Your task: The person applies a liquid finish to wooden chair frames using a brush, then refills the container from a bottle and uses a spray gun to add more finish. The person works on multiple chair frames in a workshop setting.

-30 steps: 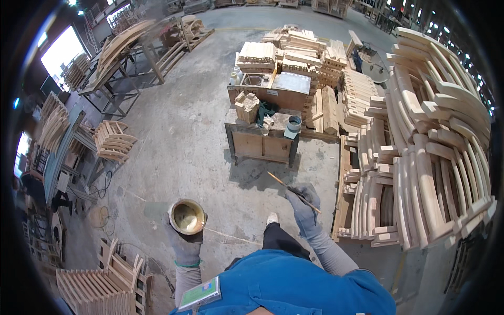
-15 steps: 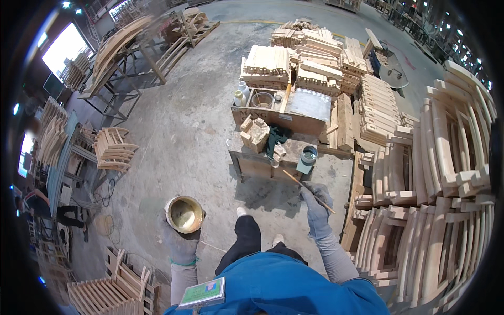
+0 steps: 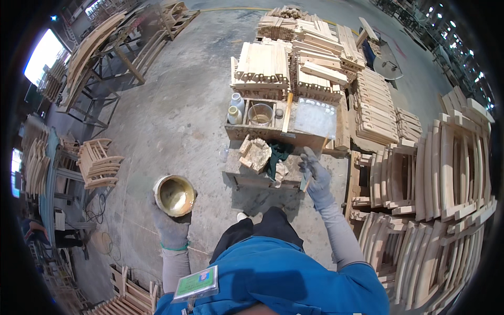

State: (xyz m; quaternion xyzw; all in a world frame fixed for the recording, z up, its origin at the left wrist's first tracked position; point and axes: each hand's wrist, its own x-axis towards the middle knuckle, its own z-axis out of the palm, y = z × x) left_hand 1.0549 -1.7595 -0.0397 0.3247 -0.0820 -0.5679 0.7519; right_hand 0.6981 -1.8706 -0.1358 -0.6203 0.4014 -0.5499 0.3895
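Note:
My gloved left hand (image 3: 171, 223) is closed around a round pot (image 3: 167, 185) with a crusted rim. Pale, yellowish residue coats its inside. On the other side, my gloved right hand (image 3: 318, 177) grips a thin wooden stick (image 3: 307, 184), held steeply, with one end below the fingers. Whether it carries bristles I cannot tell. That hand is over the right end of a low wooden bench (image 3: 239, 167). On the bench lie a chipped wooden block (image 3: 255, 155) and a dark green cloth (image 3: 276, 157). The tin seen there earlier is hidden behind my right hand.
Behind the bench, a wooden box (image 3: 247, 130) bears two bottles (image 3: 234, 114), a clear tub (image 3: 261, 114) and a whitish sheet (image 3: 315, 117). Stacked wooden slats (image 3: 262, 64) stand beyond. Curved wooden frames (image 3: 443, 168) pile up on the right; a chair-like frame (image 3: 100, 163) is at left.
I have moved forward, closer to the bench. My right hand has reached forward, and the stick has turned from slanting to steep. My left hand still carries the pot.

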